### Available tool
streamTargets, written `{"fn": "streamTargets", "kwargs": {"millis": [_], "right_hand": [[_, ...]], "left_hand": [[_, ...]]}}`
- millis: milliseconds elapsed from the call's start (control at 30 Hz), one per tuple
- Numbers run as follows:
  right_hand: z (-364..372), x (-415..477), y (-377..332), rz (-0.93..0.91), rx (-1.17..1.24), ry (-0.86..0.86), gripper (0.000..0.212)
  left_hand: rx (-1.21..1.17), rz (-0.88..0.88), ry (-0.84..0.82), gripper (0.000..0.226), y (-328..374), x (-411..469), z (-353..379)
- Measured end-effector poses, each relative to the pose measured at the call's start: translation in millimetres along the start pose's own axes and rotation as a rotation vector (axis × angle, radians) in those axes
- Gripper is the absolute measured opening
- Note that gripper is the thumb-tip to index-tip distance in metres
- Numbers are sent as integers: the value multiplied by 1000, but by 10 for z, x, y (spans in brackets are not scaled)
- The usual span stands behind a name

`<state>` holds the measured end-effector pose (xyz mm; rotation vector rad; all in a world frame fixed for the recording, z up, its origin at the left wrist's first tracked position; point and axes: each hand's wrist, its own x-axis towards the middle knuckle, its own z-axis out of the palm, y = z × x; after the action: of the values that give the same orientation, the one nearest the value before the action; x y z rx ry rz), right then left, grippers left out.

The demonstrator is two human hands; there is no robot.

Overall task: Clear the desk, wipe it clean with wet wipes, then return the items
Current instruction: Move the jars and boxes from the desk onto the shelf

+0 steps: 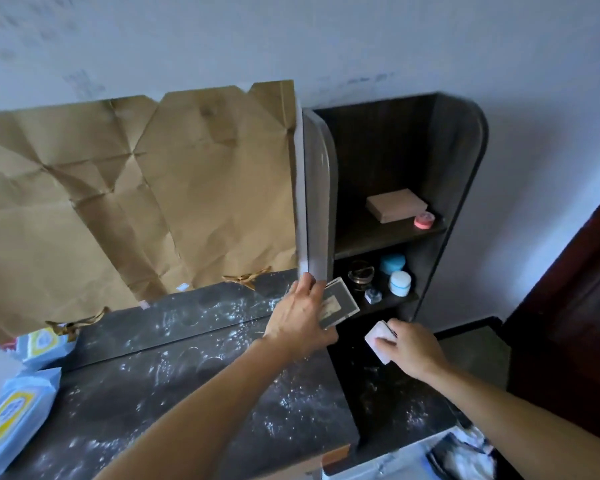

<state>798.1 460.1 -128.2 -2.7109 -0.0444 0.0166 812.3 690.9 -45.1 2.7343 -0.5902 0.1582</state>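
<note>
The dark desk top (160, 393) is speckled with white dust and smears. My left hand (300, 318) reaches to the back right corner and holds a flat grey card-like item (342, 301) beside the mirror's edge. My right hand (407, 348) presses a folded white wet wipe (378, 342) onto the lower dark surface (388, 403) right of the desk. A blue and yellow wet wipes pack (13, 417) lies at the desk's left front corner.
Brown paper (136, 202) covers the mirror behind the desk. A dark shelf unit (461, 188) at the right holds a cardboard box (395, 204), a pink jar (424, 220), blue and white jars (397, 275) and a small dark bowl (361, 275). A wooden door (575, 299) stands far right.
</note>
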Motion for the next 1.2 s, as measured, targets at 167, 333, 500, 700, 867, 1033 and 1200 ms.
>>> {"fn": "streamTargets", "kwargs": {"millis": [167, 333, 500, 700, 867, 1033, 1200], "right_hand": [[-317, 265, 467, -21, 20, 8, 45], [-609, 599, 914, -69, 4, -6, 37], [-799, 839, 1227, -106, -13, 9, 40], [-1030, 1019, 1239, -221, 116, 8, 27], [-1285, 1169, 879, -331, 416, 47, 27], [-1474, 1524, 414, -430, 403, -38, 29], [-1418, 1821, 198, -369, 260, -102, 44]], "left_hand": [[-39, -1, 139, 78, 546, 724, -40], [32, -205, 182, 56, 848, 1400, 54], [109, -441, 139, 49, 840, 1764, 231], [47, -567, 177, 41, 791, 1916, 280], [37, -487, 206, 38, 802, 1707, 279], [167, -359, 183, 46, 804, 1417, 373], [303, -346, 89, 61, 807, 1341, 374]]}}
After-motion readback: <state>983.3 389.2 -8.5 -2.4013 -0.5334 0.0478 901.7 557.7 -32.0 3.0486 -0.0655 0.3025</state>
